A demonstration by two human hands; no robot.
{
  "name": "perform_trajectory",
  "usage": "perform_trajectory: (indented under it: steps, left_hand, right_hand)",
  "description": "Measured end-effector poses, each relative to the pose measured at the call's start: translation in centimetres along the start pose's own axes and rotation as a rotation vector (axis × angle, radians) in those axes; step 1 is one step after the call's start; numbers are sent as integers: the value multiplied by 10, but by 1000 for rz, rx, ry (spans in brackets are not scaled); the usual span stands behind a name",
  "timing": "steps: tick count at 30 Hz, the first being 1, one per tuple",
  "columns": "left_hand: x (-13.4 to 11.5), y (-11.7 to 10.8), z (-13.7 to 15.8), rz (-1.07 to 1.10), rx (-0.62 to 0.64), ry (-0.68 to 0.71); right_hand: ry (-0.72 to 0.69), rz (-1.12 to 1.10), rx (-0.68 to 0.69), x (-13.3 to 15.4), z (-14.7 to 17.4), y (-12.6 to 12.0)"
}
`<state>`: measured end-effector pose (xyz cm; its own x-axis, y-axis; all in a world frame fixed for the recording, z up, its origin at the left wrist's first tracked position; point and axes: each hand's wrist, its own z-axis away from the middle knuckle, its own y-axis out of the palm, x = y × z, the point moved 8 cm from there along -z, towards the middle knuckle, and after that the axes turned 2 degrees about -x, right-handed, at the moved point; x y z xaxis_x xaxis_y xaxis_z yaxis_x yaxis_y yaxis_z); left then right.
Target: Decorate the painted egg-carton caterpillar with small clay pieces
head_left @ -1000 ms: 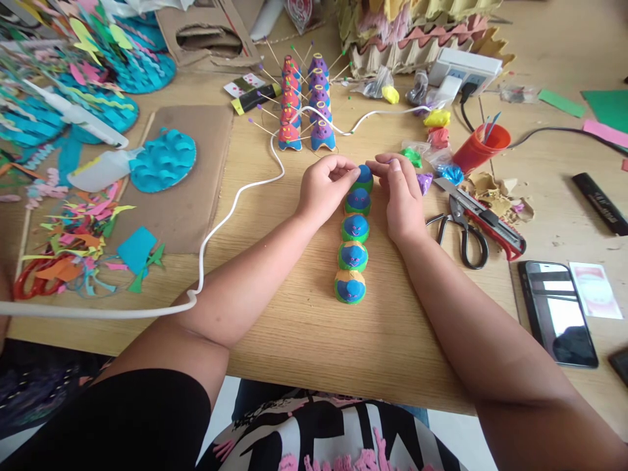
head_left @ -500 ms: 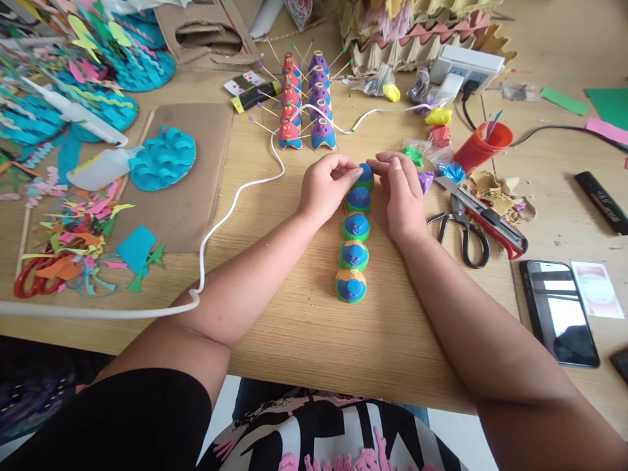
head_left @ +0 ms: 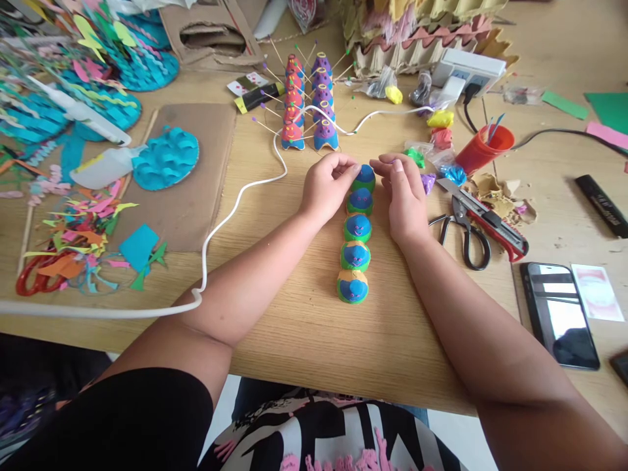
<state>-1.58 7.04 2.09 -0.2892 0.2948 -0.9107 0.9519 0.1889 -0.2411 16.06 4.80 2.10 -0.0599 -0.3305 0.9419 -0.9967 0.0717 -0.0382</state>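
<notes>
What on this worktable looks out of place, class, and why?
The utility knife, right of the right hand, looks risky: its blade seems exposed. The white cord looks misplaced, winding through the red figures and purple figures. Torn scraps lie loose beside the knife.

a light wooden table (head_left: 294,340) with fine straight grain fills most of the frame, a thin dark seam (head_left: 515,291) running down its right side. pale floor (head_left: 458,432) shows in small patches at bottom centre, under soft light with faint shadows
</notes>
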Motion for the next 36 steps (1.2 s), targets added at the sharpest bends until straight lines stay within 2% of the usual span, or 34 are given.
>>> perform_trajectory:
  steps: [4, 9, 15, 19, 25, 36]
  left_hand:
    - [6, 0, -3, 46, -45, 48]
    - [9, 1, -3, 70, -45, 101]
    - [-11, 3, 4, 78, 43, 186]
    - [-23, 0, 8, 21, 59, 244]
    - [-28, 2, 9, 21, 87, 332]
    - [-24, -1, 7, 66, 67, 273]
  right_hand:
    - [-37, -3, -51, -4, -3, -7]
    - [-42, -20, -70, -2, -4, -10]
    - [-32, -34, -63, 7, -2, -7]
    - [-23, -49, -48, 6, -2, -5]
    - [-18, -14, -2, 5, -2, 0]
    - [-40, -35, 51, 0, -2, 4]
